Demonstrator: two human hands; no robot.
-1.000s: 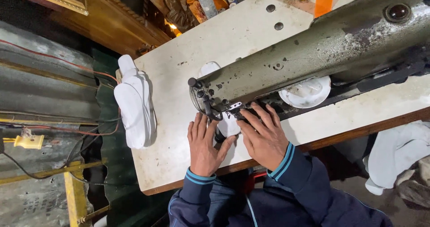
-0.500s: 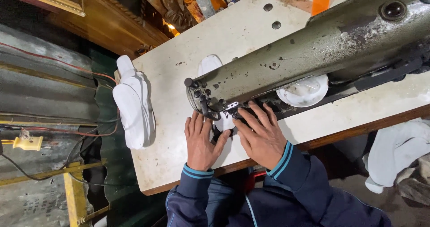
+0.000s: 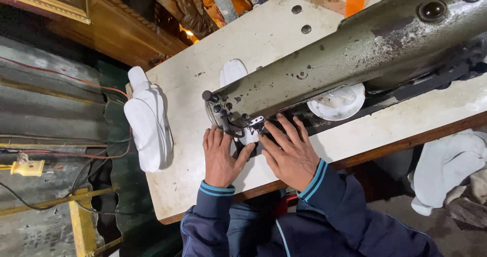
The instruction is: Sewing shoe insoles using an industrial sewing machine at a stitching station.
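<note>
I am looking down on a worn white sewing table (image 3: 203, 186) with both hands at the needle end of an old grey-green sewing machine (image 3: 355, 49).

I am pressing my left hand (image 3: 219, 155) flat, fingers together and stretched toward the machine head, thumb angled out to the right. My right hand (image 3: 291, 153) is lying flat too, fingers spread and pointing up-left toward the needle. Neither hand is gripping anything; both are bearing down on a small white piece (image 3: 248, 136) under the presser foot.

Key relation: the white piece is lying between the two hands, just ahead of the left thumb and at the right fingertips. Only a small patch is showing, so I cannot tell its long axis. Both hands are touching or nearly touching it; the right fingertips are looking closest to the needle.

Count: one machine, two hands, one piece under the foot. One more white oval piece (image 3: 232, 72) is poking out from behind the machine arm. One stack of white sole-shaped pieces (image 3: 147, 122) is sitting at the left table edge, long axis running away from me, well apart from the hands; I cannot count its layers. One round white disc (image 3: 337, 102) is showing under the arm.
</note>
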